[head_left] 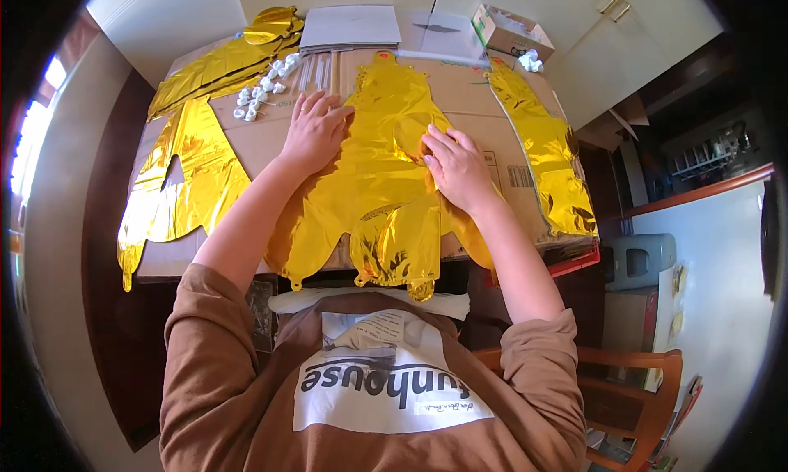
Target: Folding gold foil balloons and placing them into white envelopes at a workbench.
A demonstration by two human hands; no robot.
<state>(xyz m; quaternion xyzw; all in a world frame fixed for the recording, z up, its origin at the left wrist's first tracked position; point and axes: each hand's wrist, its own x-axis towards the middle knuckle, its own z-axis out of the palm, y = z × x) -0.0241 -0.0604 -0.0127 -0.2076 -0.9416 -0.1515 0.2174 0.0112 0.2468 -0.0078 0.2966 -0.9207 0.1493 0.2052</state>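
A flat gold foil balloon (377, 156) lies on cardboard in front of me, its rounded lobes overhanging the near edge. My left hand (316, 131) rests on its upper left edge, fingers stretched over the foil and thumb hidden. On the other side, my right hand (458, 167) is closed, with fingertips and thumb at the foil's right edge, beside a rounded gold section (413, 135). Over the balloon's lower middle, a folded gold part (398, 242) hangs toward me.
An A-shaped gold balloon (197, 164) lies left; a long gold one (542, 144) lies right. Stacked gold foil (222, 74), white twisted bundles (264, 88), clear straws (316, 71), white sheets (350, 26) and an open carton (513, 33) stand behind. A wooden chair (636, 361) is lower right.
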